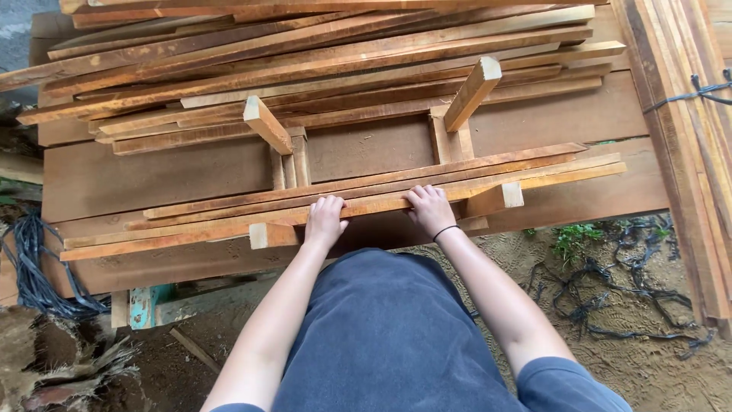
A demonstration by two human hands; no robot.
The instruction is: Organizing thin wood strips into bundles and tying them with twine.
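Head view showed our left hand and right hand side by side just below the middle of the frame, both curled palm-down over the near edge of a long wooden strip. The fingers of the left lay on top of the strip, closed around it with the thumb hidden beneath; the right gripped the same strip a little farther right, knuckles up, with a thin black band around its wrist. We held that strip at the front of a small bundle of similar strips running from lower left to upper right, touching one another.

Under the bundle sat two short cross blocks: one block end poked out just left of our left hand, another block end just right of our right hand. Behind them two upright wooden pieces and leaned at a tilt. All of this rested on a surface of wide brown planks. Across the top of the frame lay a big loose pile of thin strips, and more long boards ran down the right edge, tied with a dark cord.

Below, our dark grey shirt filled the middle. Sandy ground with black tangled cords lay at lower right, more black cords at lower left.
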